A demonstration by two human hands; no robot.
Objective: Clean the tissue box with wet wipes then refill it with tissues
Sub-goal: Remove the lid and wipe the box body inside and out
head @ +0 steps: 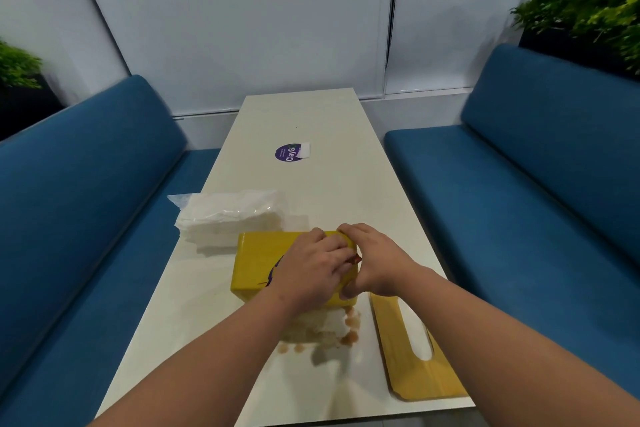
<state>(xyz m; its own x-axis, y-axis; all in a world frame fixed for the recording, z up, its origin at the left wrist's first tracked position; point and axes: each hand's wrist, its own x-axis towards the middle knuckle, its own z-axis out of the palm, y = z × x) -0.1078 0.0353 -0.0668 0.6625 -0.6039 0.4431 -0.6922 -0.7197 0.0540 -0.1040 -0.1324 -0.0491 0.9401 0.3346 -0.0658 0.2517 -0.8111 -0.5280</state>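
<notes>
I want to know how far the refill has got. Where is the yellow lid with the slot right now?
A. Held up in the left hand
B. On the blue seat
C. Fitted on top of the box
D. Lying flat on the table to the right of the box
D: the lid lies flat on the table by the right forearm, apart from the box, which both hands are on.

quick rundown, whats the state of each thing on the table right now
tissue box: lying on the table, lid off, both hands on its right end
lid: off, flat on the table, right of the box
tissue pack: behind the box
left hand: on the box
right hand: gripping the box's end
</notes>
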